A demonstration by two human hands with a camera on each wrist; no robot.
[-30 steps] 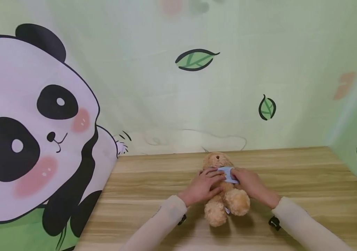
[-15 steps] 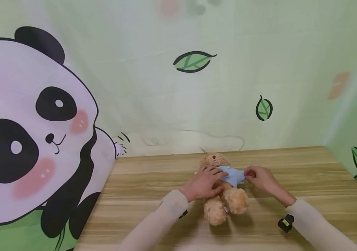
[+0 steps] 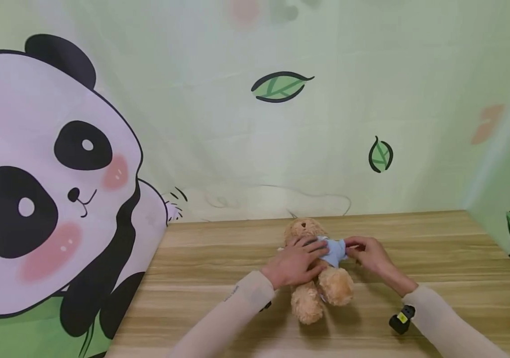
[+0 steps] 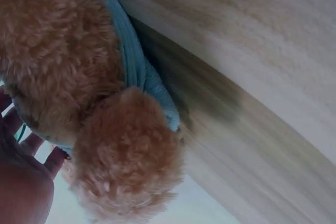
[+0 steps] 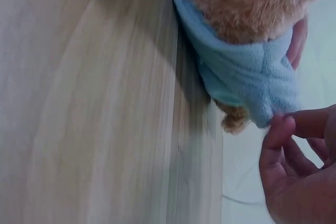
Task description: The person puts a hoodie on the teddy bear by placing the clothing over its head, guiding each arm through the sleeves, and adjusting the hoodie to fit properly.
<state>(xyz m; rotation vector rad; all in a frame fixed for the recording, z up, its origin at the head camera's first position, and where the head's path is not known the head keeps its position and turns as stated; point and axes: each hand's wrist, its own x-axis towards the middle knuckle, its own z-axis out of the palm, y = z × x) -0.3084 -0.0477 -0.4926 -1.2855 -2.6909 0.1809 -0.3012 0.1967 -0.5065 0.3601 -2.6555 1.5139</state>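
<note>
A light-brown teddy bear (image 3: 306, 303) in a light-blue shirt (image 3: 336, 252) lies on its back on the wooden table, head toward the wall and feet toward me. My left hand (image 3: 294, 261) rests across its chest and belly, fingers spread over the shirt and fur. My right hand (image 3: 371, 256) is at the bear's right-hand side in the head view. In the right wrist view its thumb and fingertips (image 5: 282, 124) pinch the end of the blue sleeve (image 5: 268, 106). A bit of brown paw (image 5: 234, 119) shows beside the sleeve. The left hand covers part of the shirt.
Behind the wooden table (image 3: 219, 248) hangs a pale green cloth backdrop (image 3: 210, 124) printed with leaves and a large panda (image 3: 98, 209) on the left. A black wrist camera (image 3: 401, 319) hangs below the right cuff.
My right hand has gone from the shirt's middle out to its right sleeve, then slightly back left. More of the blue shirt shows. My left hand stays on the bear.
</note>
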